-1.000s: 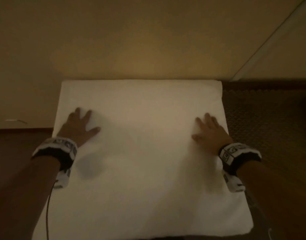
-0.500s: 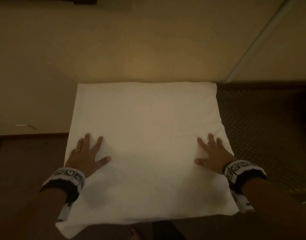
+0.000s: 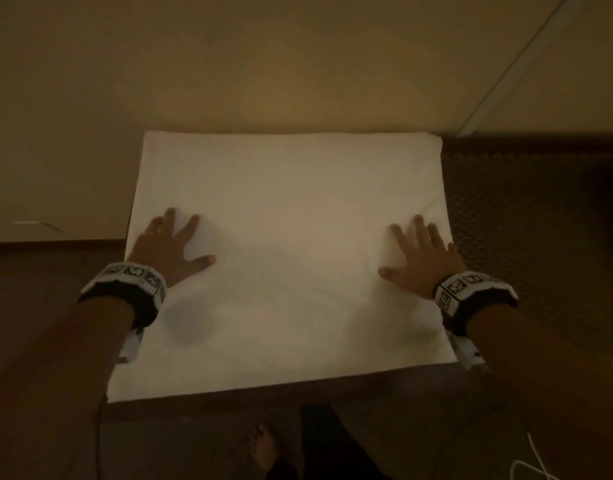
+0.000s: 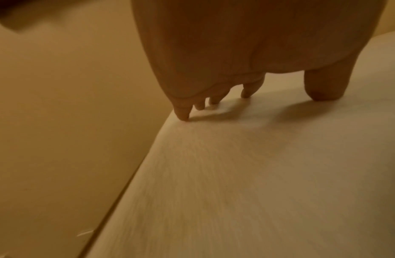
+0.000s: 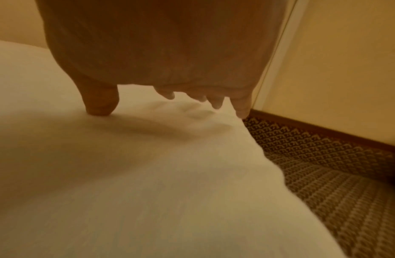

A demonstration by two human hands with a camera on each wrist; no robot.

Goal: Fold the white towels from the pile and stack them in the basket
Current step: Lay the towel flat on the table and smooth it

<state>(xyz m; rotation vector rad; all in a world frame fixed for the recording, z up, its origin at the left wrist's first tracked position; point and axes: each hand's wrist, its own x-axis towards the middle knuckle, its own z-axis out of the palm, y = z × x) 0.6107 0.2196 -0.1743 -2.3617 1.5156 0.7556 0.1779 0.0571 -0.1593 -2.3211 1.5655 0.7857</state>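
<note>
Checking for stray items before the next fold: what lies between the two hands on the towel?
Only bare towel lies between left hand and right hand, per the head view.

No readable text, brand or number in any view. Only markings: black-and-white square code tags on the left wristband (image 3: 131, 273) and right wristband (image 3: 471, 284), head view. They're patterns, not letters; too blurred to decode. Towel (image 3: 291, 258) is plain and unlabelled. Carpet (image 5: 337, 167) has a repeating woven motif, not writing.
</note>
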